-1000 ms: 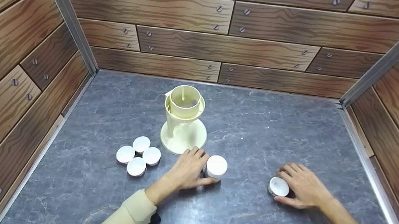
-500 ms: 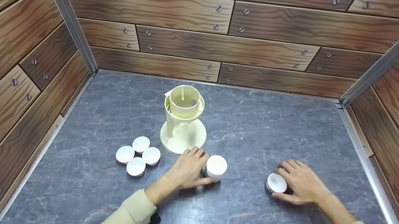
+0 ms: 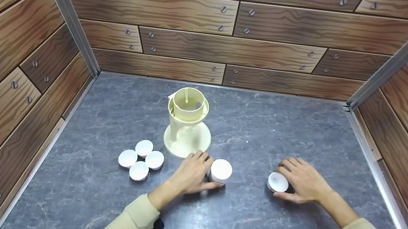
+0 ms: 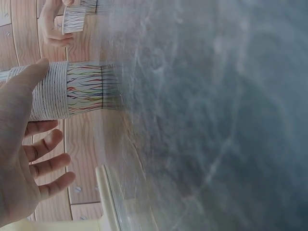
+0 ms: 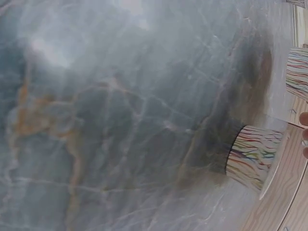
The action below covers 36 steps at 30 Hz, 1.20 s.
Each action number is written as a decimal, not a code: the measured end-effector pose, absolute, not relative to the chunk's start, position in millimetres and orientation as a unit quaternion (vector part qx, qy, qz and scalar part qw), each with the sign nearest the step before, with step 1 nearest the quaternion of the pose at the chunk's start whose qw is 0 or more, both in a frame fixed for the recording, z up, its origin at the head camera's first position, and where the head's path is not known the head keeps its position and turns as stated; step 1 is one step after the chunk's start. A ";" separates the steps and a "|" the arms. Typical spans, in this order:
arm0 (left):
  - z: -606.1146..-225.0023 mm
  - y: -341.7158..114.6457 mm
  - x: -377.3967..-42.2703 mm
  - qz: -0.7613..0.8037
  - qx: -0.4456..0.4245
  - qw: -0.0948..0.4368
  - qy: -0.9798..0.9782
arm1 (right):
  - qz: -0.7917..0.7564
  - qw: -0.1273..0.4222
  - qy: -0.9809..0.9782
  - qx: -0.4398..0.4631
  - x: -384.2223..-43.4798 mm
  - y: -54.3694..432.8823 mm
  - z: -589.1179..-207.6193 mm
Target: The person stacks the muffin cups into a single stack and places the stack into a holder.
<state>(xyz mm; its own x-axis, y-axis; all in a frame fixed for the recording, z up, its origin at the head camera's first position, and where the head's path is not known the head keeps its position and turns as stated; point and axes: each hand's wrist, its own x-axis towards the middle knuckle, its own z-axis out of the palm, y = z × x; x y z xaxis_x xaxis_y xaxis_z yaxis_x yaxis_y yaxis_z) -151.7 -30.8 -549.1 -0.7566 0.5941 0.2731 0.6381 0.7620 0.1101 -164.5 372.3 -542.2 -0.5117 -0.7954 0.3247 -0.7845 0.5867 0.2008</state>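
My left hand [image 3: 193,173] grips a tall stack of nested paper cups [image 3: 221,170], thumb on the near side. In the left wrist view the stack [image 4: 67,90] stands mouth up, its many rims layered above a printed wall of coloured wavy lines. Over to the right, my right hand [image 3: 302,182] holds a paper cup [image 3: 277,182] between thumb and fingers, its white inside facing up. The same cup [image 5: 255,156] stands on the table in the right wrist view, with the cup stack [image 5: 297,72] beyond it. The far fingers are partly hidden behind the cups.
A pale yellow plastic stand [image 3: 187,138] with a round base and open cylindrical top is behind my left hand. Several white paper cups [image 3: 139,171] stand clustered to the left. Wood-patterned walls [image 3: 191,45] enclose the grey marbled table [image 3: 240,217] on three sides.
My right hand has slid its paper cup leftward and slightly away from me, nearer the stack. The left hand and its stack have stayed in place.
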 end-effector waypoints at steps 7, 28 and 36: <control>-549.2 -30.2 -151.5 -0.095 -0.331 0.114 -0.932 | -0.020 0.199 -0.862 0.467 -170.7 364.2 -537.3; -549.8 -30.4 -152.6 -0.096 -0.333 0.114 -0.931 | -0.010 0.219 -0.838 0.499 -192.0 334.4 -515.9; -549.8 -30.6 -152.2 -0.095 -0.333 0.118 -0.931 | 0.009 0.218 -0.843 0.491 -195.1 321.0 -505.1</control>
<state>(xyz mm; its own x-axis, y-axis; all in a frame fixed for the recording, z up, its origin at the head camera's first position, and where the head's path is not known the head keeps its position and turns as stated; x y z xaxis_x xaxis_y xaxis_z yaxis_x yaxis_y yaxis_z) -152.2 -30.6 -549.8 -0.7501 0.5978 0.2829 0.6428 0.7596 0.0991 -195.1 321.0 -505.1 -0.4231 -0.8238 0.3774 -0.8318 0.5182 0.1987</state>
